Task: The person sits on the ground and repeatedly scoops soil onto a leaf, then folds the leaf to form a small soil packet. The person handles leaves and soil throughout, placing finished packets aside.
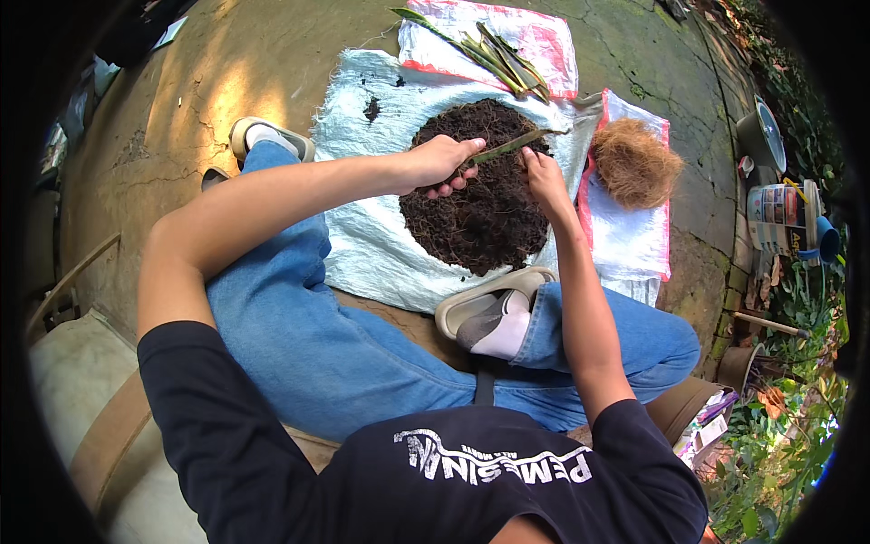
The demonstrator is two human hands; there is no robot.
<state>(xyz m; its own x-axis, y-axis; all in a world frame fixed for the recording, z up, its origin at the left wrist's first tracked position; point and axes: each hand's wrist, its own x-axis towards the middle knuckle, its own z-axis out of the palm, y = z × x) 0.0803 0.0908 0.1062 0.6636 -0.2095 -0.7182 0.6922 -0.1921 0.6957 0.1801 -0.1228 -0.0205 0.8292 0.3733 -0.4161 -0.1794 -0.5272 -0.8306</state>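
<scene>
My left hand [448, 166] grips a long green snake plant leaf [506, 146], whose narrow, brownish end points right. My right hand [542, 178] is just below that end with its fingers curled; whether it touches the leaf or holds anything is unclear. Beneath both hands a round heap of dark, fibrous soil [476, 234] lies on a pale woven plastic sack [370, 255]. More snake plant leaves [499, 58] lie bundled on a red-edged white sack [550, 41] beyond the heap. At the right, a wad of brown coconut fibre [635, 163] rests on another red-edged sack [629, 245].
My crossed legs and a beige clog [469, 299] border the near side of the sack. Along the right edge stand a grey bucket [754, 139], a printed white pail [778, 214] with a blue dipper [827, 239], a wooden handle [768, 324] and plants. The floor is cracked concrete.
</scene>
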